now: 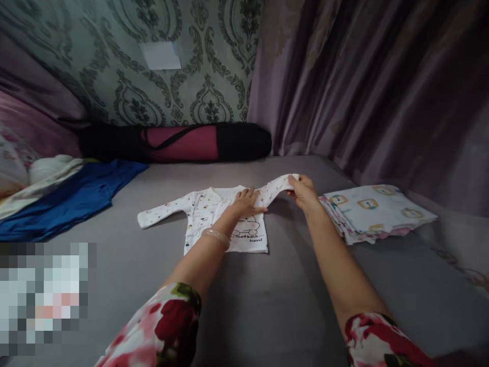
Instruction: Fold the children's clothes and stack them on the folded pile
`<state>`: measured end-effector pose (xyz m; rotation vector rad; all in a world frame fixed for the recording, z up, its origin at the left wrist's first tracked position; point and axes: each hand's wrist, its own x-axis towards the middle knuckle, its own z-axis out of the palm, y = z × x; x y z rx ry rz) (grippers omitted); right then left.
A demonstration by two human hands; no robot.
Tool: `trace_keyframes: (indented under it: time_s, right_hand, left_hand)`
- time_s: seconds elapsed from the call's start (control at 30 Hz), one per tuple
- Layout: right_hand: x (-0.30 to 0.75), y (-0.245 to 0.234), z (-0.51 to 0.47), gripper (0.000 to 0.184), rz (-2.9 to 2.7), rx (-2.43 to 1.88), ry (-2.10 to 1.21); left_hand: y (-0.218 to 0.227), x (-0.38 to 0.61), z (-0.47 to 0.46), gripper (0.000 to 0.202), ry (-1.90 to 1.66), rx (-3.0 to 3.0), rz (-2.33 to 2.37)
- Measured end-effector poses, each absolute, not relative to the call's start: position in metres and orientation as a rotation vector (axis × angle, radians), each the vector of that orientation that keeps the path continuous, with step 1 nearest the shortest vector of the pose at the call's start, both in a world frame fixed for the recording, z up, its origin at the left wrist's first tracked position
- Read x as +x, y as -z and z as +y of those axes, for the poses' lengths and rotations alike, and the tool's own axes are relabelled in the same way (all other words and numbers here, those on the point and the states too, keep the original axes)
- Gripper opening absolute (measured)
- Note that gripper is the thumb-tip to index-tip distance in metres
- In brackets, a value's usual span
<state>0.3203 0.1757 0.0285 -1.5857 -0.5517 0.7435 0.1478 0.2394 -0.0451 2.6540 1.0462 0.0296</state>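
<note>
Floral cuffs point(168, 321) nearest, at 7 and 5 o'clock. Small white shirt point(206, 214) lies flat mid-view, long axis roughly 9-to-3 across its sleeves. Left hand point(245, 203) palm-down on its chest, fingers spread, gripping nothing; right hand point(304, 192) nearer the 3 o'clock sleeve end, fingers pinching it. Grey bed point(263, 311) beneath; purple curtain point(344, 92) 2 o'clock, long bag point(183, 143) 10, folded cloths point(370, 209) 3.

A grey sheet point(267, 311) carries a white shirt point(204, 211), blue cloth point(76, 199), folded printed cloths point(382, 209) and a long bag point(183, 143).
</note>
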Motion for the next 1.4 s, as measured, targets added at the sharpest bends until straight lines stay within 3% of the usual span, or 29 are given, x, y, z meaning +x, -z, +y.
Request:
trace_keyframes:
  time_s: [0.4,0.6,0.7,0.83,1.1,1.27,1.4]
  right_hand:
    - [0.249,-0.019,0.209,0.022,-0.750,-1.660,-0.741]
    - [0.225,-0.011,0.215,0.028,-1.065,-1.863,-0.492]
    - [0.204,-0.006,0.210,0.029,-1.401,-1.940,-0.379]
    - [0.188,0.003,0.201,0.034,-1.891,-1.870,-0.483]
    - [0.218,0.014,0.198,0.041,-1.853,-2.030,-0.149]
    - [0.225,0.038,0.197,0.061,-1.924,-2.185,-0.102]
    - [0.225,0.057,0.202,0.067,-1.896,-2.264,-0.088]
  left_hand:
    - [0.022,0.122,0.240,0.101,-0.051,2.559,1.102]
    - [0.030,0.050,0.220,0.061,-0.461,2.357,1.323]
    - [0.044,0.029,0.213,0.056,-0.653,2.175,1.414]
    - [0.062,0.025,0.210,0.060,-0.783,2.138,1.398]
    - [0.059,0.030,0.204,0.046,-0.658,2.318,1.365]
    - [0.055,0.030,0.197,0.042,-0.616,2.383,1.381]
    - [0.052,0.032,0.194,0.041,-0.514,2.426,1.447]
